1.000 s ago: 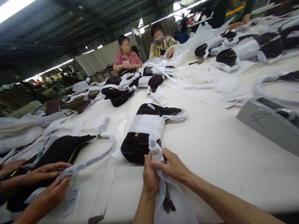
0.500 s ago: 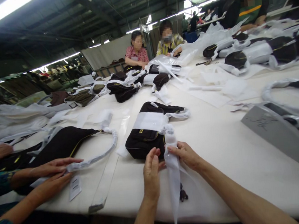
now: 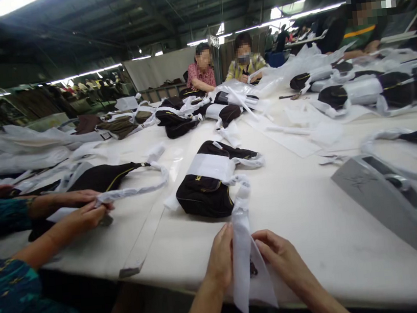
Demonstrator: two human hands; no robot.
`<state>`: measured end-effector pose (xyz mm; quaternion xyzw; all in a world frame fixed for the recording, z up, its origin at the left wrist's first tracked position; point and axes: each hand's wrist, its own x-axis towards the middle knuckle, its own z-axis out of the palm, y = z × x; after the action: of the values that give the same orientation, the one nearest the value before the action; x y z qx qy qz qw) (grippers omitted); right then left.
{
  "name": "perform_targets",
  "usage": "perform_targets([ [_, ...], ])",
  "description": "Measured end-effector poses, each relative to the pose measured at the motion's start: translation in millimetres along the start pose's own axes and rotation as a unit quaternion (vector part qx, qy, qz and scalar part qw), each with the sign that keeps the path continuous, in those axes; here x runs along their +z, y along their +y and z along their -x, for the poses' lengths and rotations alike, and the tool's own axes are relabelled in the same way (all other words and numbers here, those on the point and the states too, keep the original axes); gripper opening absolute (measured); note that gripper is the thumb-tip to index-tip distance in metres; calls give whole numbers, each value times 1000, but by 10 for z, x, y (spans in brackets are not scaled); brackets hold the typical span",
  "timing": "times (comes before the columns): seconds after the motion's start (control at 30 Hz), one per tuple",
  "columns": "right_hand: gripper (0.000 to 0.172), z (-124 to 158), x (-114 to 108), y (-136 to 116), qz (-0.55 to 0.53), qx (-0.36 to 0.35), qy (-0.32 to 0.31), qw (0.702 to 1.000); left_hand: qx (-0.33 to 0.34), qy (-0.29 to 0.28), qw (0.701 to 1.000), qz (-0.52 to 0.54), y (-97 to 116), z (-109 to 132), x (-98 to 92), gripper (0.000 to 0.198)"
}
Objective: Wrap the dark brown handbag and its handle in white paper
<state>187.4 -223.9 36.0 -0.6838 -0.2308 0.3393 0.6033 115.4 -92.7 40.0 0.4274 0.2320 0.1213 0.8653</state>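
A dark bag (image 3: 203,196) with yellow trim lies in front of me, a white paper band (image 3: 209,166) around its middle. Its strap (image 3: 241,185), wrapped in white, runs down toward me into a loose strip of white wrapping paper (image 3: 242,256) that hangs over the table edge. My left hand (image 3: 220,256) is closed on the strip's left side, its fingertips partly behind the paper. On the other side, my right hand (image 3: 280,253) pinches the strip's right edge between thumb and fingers. A small dark strap end (image 3: 254,269) shows between the paper layers.
At my left, a co-worker's hands (image 3: 91,209) hold the wrapped strap of another dark bag (image 3: 96,178). A grey tape dispenser (image 3: 385,198) stands at the right. More wrapped bags (image 3: 177,122) and loose paper lie farther back, where other people sit.
Both my hands have moved down along the paper strip toward the table edge. The strip's lower end has spread wider. The co-worker's hands at left have shifted slightly up and right.
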Motion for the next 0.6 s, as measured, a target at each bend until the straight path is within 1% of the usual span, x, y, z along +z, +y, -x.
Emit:
perform_targets([
  [0.07,23,26,59,10,28,-48,5,998,13,-19,996,-84,30,61,19,35],
  [0.1,21,17,80,6,39,-68,1,997,17,-22,992,-122,47,84,30,40],
  [0.17,20,-22,106,-16,51,-99,-16,994,22,-16,988,-155,79,116,48,46],
  [0.23,18,-66,130,-36,44,-117,-39,991,10,-4,993,-114,107,129,55,39],
  [0.3,18,-97,174,-25,7,-100,-42,994,-26,-4,999,-27,138,133,50,35],
  [0.33,18,-105,209,-4,-17,-89,-28,995,-44,-12,999,8,156,133,45,36],
  [0.37,19,-108,250,26,-37,-83,-1,996,-56,-21,998,31,175,132,39,36],
  [0.4,20,-107,297,61,-48,-85,37,995,-62,-31,997,41,194,130,32,35],
  [0.47,22,-93,396,130,-27,-118,117,986,-60,-35,997,36,223,123,16,32],
  [0.53,23,-67,484,174,26,-168,182,969,-68,-13,997,26,235,114,0,31],
  [0.6,23,-39,549,188,72,-215,217,950,-86,18,996,21,231,106,-12,31],
])
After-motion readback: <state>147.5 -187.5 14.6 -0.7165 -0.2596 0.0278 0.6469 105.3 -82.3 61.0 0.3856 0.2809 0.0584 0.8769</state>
